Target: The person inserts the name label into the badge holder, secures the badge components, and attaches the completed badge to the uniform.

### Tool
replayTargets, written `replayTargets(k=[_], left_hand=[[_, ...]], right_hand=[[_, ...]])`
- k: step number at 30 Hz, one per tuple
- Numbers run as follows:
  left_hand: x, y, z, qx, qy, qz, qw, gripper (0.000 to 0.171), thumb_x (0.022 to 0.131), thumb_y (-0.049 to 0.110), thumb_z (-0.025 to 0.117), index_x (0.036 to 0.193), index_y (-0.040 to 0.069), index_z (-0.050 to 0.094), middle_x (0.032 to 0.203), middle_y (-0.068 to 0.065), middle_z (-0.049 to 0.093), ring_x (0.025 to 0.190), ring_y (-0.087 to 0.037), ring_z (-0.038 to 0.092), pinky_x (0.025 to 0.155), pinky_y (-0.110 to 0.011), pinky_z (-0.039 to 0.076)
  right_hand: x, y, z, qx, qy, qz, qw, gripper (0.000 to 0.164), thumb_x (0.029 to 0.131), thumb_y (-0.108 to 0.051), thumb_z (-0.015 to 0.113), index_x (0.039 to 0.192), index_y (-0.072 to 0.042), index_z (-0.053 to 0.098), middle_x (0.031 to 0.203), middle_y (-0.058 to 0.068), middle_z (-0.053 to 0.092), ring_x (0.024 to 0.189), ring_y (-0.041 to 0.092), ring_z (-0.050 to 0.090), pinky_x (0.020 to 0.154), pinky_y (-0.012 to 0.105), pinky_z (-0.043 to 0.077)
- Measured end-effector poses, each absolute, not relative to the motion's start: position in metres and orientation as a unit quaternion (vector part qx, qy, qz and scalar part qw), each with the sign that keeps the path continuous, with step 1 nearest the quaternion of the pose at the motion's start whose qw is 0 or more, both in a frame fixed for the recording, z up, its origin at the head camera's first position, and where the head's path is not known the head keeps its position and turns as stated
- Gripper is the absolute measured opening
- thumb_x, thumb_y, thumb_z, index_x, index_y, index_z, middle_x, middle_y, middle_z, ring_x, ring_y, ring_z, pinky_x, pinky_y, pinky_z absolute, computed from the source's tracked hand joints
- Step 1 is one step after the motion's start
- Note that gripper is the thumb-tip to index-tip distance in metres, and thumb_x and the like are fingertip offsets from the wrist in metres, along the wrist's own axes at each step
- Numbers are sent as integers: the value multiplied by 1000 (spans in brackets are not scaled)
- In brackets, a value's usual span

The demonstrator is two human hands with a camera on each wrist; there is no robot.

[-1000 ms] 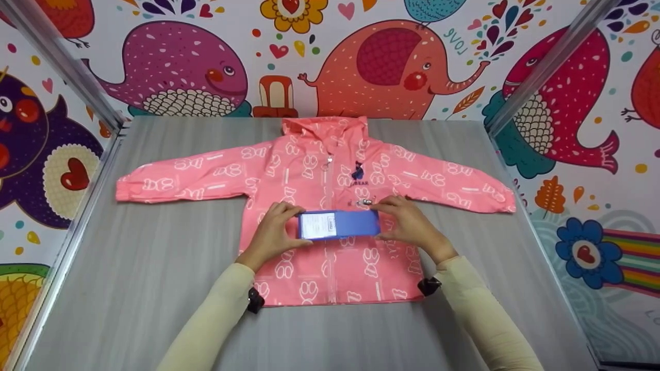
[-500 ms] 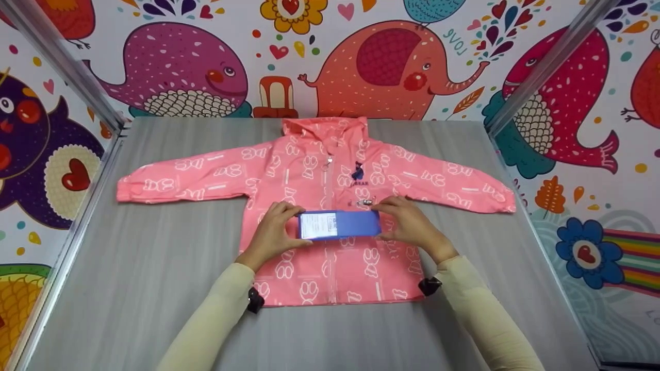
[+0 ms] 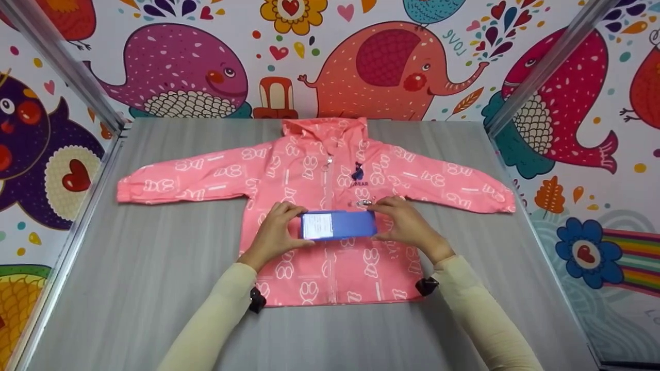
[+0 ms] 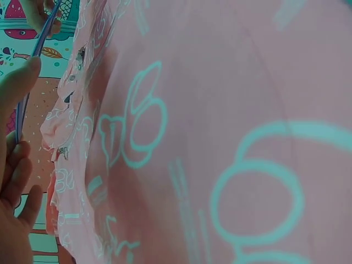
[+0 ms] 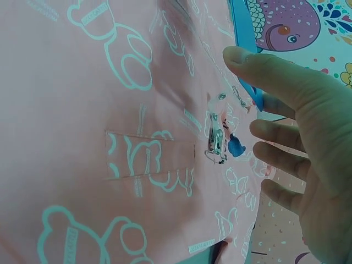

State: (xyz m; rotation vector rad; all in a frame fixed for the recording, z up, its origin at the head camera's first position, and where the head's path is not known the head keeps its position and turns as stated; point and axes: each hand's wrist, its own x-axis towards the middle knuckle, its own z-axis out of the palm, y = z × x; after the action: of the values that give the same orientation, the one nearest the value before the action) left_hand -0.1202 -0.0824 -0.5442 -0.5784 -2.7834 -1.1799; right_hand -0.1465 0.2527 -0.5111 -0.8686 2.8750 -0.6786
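Note:
A pink hooded jacket (image 3: 289, 263) with white rabbit outlines lies flat, front up, sleeves spread. Over its middle, a thin blue rectangular piece (image 3: 353, 225) is held level between both hands, a white printed label on its left part. My left hand (image 3: 273, 232) pinches its left end between thumb and fingers; my right hand (image 3: 410, 226) pinches the right end. In the right wrist view, the thumb lies on the blue piece (image 5: 246, 55) and the other fingers are spread. Just above the blue piece, a small metal clip (image 5: 216, 132) is on the jacket's chest.
The jacket lies on a grey wood-grain table (image 3: 154, 288). Walls with cartoon animals (image 3: 381, 72) enclose the back and both sides, with metal corner posts (image 3: 67, 67). A bear logo (image 3: 357, 171) and a zipper pull (image 3: 327, 164) show on the jacket.
The blue piece has tilted slightly and its label looks brighter, with the print harder to read. My right hand has shifted a little to the left. The jacket has stayed in place.

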Motion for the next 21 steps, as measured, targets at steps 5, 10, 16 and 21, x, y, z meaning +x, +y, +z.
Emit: replayTargets(k=[5, 10, 16, 21], left_hand=[[-121, -80, -545, -186, -903, -385, 32, 74, 61, 37, 94, 125, 14, 65, 113, -3, 60, 107, -20, 49, 94, -41, 51], [-122, -78, -546, -191, -900, -389, 37, 75, 60, 36, 95, 125, 12, 66, 113, -4, 61, 107, -21, 50, 94, -42, 51], [-122, -77, -547, -203, -899, -385, 51, 74, 58, 36, 96, 122, 13, 67, 113, -5, 62, 106, -22, 52, 94, -42, 50], [-122, -76, -548, -208, -897, -385, 57, 75, 57, 35, 96, 122, 11, 67, 111, -5, 62, 105, -22, 52, 93, -43, 50]], right_hand=[[-147, 250, -512, -286, 932, -220, 31, 74, 66, -35, 91, 132, -16, 64, 128, 6, 64, 120, 28, 56, 106, 52, 43], [-147, 247, -514, -299, 930, -211, 23, 74, 66, -38, 91, 131, -14, 64, 130, 5, 66, 120, 27, 57, 107, 52, 43], [-147, 244, -516, -310, 926, -213, 21, 72, 67, -37, 91, 130, -14, 65, 130, 5, 67, 120, 27, 58, 110, 52, 41], [-146, 241, -515, -315, 924, -217, 15, 72, 66, -37, 91, 128, -13, 66, 129, 6, 67, 118, 27, 58, 106, 51, 44]])
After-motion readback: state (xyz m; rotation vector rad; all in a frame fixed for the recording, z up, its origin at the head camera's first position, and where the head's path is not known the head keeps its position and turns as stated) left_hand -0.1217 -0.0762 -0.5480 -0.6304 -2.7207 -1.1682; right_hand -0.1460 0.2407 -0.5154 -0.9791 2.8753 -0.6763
